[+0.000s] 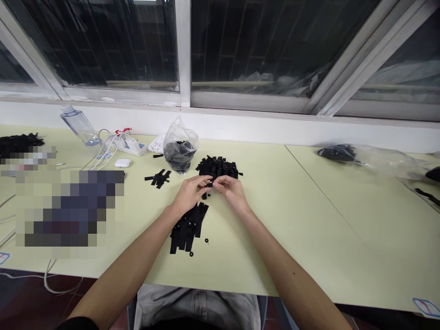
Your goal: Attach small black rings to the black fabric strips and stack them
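Strips of flat, matte black fabric (158,178) are lying crossed in a small cluster, left of centre on the pale yellow-green tabletop (309,220). Beside them, a clear plastic bag (180,146) is standing with dark pieces inside. Nearer the person, an overlapping heap of black strips (187,231) is spreading out below the left wrist, with small black rings (191,254) resting just beside it. The left hand (191,191) is curling, thumb and fingertips nearly meeting on a small, thin black piece (209,184); the right hand (231,189) is pinching opposite, apparently on the same piece. Both are working just in front of a dense black far heap (218,166).

The piece is looking very light, probably soft and bendable if it is cloth, and unlikely to break; its edges are offering the surest fingertip hold. The rings are looking stiffer and could be skidding away unless pinched by the rim.

At the left, square pixelation (74,208) is masking something dark. The bag's contents are blurring together. Fingers are covering much of the held piece, so I cannot tell whether it is a strip, a ring or both. Black items (428,197) are running off the right edge.
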### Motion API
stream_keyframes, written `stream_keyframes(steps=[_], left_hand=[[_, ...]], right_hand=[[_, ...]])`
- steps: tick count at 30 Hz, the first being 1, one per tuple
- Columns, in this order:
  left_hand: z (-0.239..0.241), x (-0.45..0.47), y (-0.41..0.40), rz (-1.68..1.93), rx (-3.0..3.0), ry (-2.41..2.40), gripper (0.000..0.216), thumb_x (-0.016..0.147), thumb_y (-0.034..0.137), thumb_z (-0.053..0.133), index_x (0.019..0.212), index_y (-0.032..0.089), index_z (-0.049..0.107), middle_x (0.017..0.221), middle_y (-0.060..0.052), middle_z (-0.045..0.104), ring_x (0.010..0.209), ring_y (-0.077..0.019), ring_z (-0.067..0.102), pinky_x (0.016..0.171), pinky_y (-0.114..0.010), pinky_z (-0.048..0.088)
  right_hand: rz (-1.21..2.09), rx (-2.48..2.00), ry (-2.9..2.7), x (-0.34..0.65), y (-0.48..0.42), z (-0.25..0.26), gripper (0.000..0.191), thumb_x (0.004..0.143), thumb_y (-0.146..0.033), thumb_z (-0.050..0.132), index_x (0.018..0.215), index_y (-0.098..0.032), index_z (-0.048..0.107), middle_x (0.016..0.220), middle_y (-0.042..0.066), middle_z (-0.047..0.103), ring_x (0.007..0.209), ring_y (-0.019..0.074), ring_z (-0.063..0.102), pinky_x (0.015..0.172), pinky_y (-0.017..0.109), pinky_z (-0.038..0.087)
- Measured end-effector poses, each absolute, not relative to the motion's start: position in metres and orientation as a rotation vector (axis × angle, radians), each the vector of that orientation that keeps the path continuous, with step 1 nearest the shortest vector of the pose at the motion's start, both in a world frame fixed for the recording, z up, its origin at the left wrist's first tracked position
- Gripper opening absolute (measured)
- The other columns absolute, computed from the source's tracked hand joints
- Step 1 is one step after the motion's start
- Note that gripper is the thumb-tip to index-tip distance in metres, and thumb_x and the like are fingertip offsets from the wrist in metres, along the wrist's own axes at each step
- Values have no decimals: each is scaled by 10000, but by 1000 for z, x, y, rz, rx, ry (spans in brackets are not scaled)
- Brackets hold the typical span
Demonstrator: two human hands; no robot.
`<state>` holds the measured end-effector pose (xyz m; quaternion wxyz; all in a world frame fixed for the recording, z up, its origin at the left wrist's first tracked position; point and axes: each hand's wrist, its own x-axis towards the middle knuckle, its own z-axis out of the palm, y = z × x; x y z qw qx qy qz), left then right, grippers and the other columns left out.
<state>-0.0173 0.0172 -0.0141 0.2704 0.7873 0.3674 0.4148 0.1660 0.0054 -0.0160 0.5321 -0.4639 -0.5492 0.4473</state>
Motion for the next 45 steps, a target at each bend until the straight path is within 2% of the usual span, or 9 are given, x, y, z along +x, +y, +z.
stream_keyframes(steps=[7, 11, 15, 22, 28, 34, 41, 45], left_hand=[[-1, -15, 7, 1058, 2137, 968, 160, 909, 279, 623, 1051, 205, 627, 923, -25, 682, 842, -159, 625, 763, -282, 505], [3, -15, 6, 1066, 2213, 922, 151, 953, 309, 552, 978, 200, 654, 921, -43, 668, 900, -181, 594, 818, -312, 479], [1, -16, 8, 1096, 2192, 895, 192, 972, 277, 515, 1027, 213, 688, 1020, -62, 674, 975, -188, 607, 890, -338, 476], [-4, -17, 11, 1131, 2116, 933, 214, 931, 216, 575, 1089, 240, 717, 1095, -62, 700, 1019, -196, 647, 902, -346, 509], [-4, -17, 12, 1167, 2074, 935, 290, 962, 235, 521, 1202, 238, 685, 1219, -70, 689, 1148, -217, 625, 1013, -406, 497], [-5, -15, 11, 1178, 2053, 909, 337, 957, 240, 536, 1275, 247, 646, 1307, -75, 644, 1213, -225, 593, 1035, -413, 496], [-7, -10, 8, 1184, 1973, 884, 370, 936, 240, 574, 1301, 241, 630, 1359, -93, 605, 1114, -208, 637, 937, -368, 557], [-8, -9, 8, 1181, 1943, 869, 383, 927, 236, 583, 1308, 236, 626, 1363, -97, 600, 991, -178, 664, 892, -347, 575]], right_hand=[[1039, -1091, -1276, 174, 8, -15, 215, 732, -379, 777, 809, -194, 699, 800, 39, 666, 731, 171, 576, 664, 307, 433], [1029, -1066, -1313, 176, 7, -11, 191, 747, -355, 770, 815, -190, 701, 789, 33, 655, 715, 157, 561, 650, 298, 414], [1054, -1042, -1311, 175, 6, -9, 193, 751, -355, 766, 818, -189, 694, 786, 27, 645, 707, 150, 549, 650, 294, 413], [891, -1073, -1270, 172, 3, -4, 163, 772, -353, 729, 811, -204, 676, 832, 26, 637, 746, 157, 534, 687, 299, 423], [1032, -1025, -1276, 169, 2, -3, 230, 738, -395, 766, 822, -200, 676, 810, 29, 642, 731, 160, 552, 679, 304, 444], [1048, -989, -1316, 165, 0, -6, 204, 760, -369, 769, 862, -207, 696, 853, 31, 656, 773, 162, 566, 721, 306, 453], [992, -1028, -1352, 162, -1, -8, 204, 759, -390, 765, 842, -213, 707, 804, 34, 661, 730, 175, 574, 684, 314, 464], [976, -1039, -1340, 160, -2, -7, 215, 753, -401, 766, 847, -216, 709, 833, 45, 683, 757, 191, 599, 700, 327, 480]])
